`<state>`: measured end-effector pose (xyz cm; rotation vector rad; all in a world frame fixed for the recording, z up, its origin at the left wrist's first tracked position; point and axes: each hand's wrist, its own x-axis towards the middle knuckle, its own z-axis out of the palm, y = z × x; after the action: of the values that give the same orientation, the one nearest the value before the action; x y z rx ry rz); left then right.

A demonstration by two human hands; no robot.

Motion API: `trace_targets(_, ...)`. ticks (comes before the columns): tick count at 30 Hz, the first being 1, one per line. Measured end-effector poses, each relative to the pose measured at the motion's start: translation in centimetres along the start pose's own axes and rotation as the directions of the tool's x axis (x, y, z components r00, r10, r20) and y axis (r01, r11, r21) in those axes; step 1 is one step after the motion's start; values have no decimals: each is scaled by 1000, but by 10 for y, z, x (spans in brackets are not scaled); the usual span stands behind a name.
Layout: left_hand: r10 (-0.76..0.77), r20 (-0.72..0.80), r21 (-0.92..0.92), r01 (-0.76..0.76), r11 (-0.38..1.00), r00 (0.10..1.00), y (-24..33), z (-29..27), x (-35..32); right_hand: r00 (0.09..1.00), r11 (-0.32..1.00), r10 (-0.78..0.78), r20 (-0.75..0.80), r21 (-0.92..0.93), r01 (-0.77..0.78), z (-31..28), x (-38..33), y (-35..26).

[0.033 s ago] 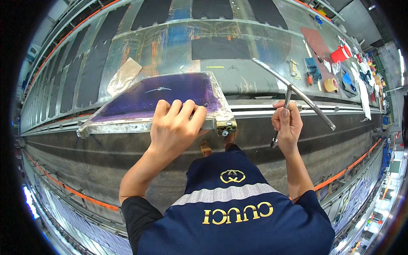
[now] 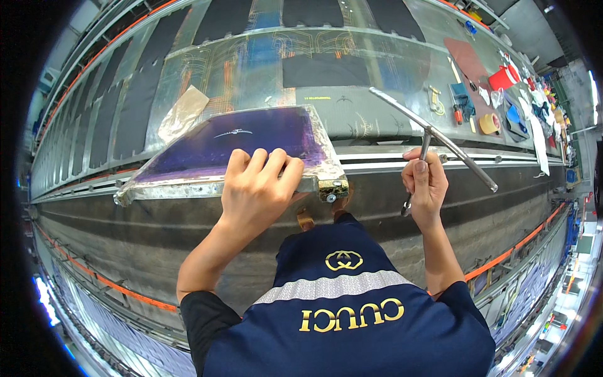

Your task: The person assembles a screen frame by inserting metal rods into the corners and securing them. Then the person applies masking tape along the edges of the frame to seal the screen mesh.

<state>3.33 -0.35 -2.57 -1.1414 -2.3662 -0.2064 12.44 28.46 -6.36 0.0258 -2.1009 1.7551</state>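
A screen-printing frame [image 2: 169,190] with purple mesh lies tilted at the near edge of the long table, a small white winged motif in its middle. My left hand [image 2: 257,191] is closed over its near rail, fingertips on the purple side; the thumb is mostly hidden. A bolt [image 2: 331,198] sits at the frame's near right corner. To the right, my right hand [image 2: 425,185] grips the stem of a metal T-handle wrench [image 2: 461,154], held up off the table. Its long crossbar slants from upper left to lower right, and its stem end pokes out below my fist.
Dark fabric panels [image 2: 326,70] lie on the long table [image 2: 402,63]. Brown paper [image 2: 184,113] rests behind the frame. At the right are a red container [image 2: 504,79], a tape roll [image 2: 489,124], a screwdriver [image 2: 458,114] and cloths. A metal rail [image 2: 389,164] runs along the near edge.
The wrench's crossbar has turned very slightly in my right hand. The frame's near right corner has shifted a touch left, with my left hand still on it.
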Motion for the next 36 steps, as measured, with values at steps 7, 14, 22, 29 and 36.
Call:
trace_targets(7, -15, 104, -23, 17, 1000, 994, 10, -6, -13, 996, 998, 51, -71, 41, -48, -15, -13, -7)
trace_targets(14, 17, 66, -37, -15, 999, 998, 7, 1, -10, 976, 964, 184, -120, 218, -155, -10, -30, 7)
trace_targets(22, 34, 49, 28, -36, 999, 998, -5, -5, -16, 984, 969, 151, -96, 209, -128, 8, -32, 16)
trace_targets(29, -14, -107, 37, 18, 999, 994, 1, 0, -31, 980, 983, -129, 149, 147, 107, 59, -17, -2)
trace_targets(36, -19, -168, 50, 28, 998, 986, -9, -3, -21, 941, 965, -245, 232, 152, 214, 80, 6, -24)
